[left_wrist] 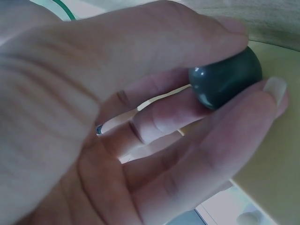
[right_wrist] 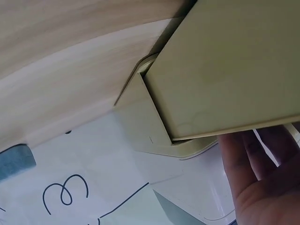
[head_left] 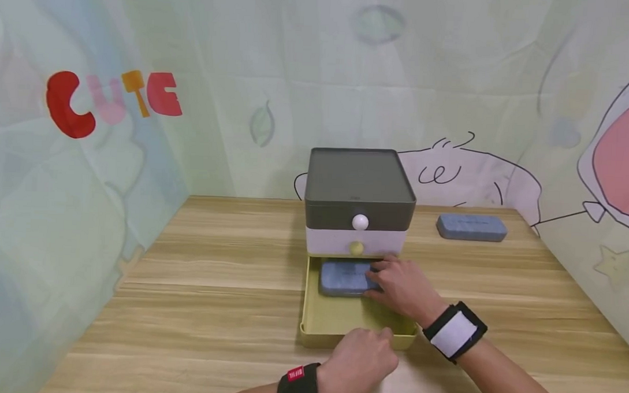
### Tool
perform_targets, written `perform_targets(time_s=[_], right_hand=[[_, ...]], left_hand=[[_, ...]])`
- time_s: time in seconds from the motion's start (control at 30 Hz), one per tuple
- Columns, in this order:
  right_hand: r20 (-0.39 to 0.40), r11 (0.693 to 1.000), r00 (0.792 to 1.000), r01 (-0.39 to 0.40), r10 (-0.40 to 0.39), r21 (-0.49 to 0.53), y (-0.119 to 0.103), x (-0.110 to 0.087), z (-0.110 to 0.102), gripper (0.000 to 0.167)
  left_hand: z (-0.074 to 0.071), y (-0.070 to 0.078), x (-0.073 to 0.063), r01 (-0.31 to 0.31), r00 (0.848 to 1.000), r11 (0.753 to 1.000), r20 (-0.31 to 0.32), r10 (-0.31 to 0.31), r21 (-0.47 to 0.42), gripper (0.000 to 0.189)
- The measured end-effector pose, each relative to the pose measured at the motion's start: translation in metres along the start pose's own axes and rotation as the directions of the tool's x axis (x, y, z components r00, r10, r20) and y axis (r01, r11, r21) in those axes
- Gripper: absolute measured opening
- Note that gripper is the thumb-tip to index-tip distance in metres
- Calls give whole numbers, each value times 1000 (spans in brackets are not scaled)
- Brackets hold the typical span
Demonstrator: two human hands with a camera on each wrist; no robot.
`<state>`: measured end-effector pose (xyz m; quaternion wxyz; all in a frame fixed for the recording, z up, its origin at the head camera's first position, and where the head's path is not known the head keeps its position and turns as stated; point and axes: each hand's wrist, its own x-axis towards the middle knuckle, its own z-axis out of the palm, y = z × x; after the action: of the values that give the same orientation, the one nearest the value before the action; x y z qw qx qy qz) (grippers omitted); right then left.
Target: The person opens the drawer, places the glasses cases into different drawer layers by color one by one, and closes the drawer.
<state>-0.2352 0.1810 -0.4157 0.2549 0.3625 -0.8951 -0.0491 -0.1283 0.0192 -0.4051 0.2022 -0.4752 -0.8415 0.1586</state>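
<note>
The yellow bottom drawer [head_left: 332, 317] of a small stacked drawer box [head_left: 360, 178] stands pulled out. Inside it, toward the back, lies an oblong blue case [head_left: 345, 278] with rounded corners. My right hand [head_left: 405, 289] reaches over the drawer's right wall and holds the case's right end between fingers and thumb. In the right wrist view, the drawer wall hides the fingertips [right_wrist: 234, 145]. At the drawer front, my left hand [head_left: 360, 366] pinches a round, dark, glossy knob [left_wrist: 227, 77] between thumb and fingers.
A second blue case [head_left: 472, 227] lies on the wooden table [head_left: 228, 274] to the right of the drawer box. The grey top drawer has a white knob [head_left: 360, 222], the white middle one a yellow knob [head_left: 356, 248]. A printed cloth backdrop [head_left: 233, 130] surrounds the table.
</note>
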Motion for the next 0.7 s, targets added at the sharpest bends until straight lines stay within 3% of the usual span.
perform_targets(time_s=[0.37, 0.7], right_hand=[[7, 997, 1000, -17, 18, -72, 3, 5, 3, 34], [3, 996, 999, -34, 34, -84, 6, 9, 6, 36]], left_hand=[[2, 3, -2, 23, 998, 997, -59, -19, 71, 19], [1, 3, -2, 18, 999, 997, -45, -15, 69, 20]])
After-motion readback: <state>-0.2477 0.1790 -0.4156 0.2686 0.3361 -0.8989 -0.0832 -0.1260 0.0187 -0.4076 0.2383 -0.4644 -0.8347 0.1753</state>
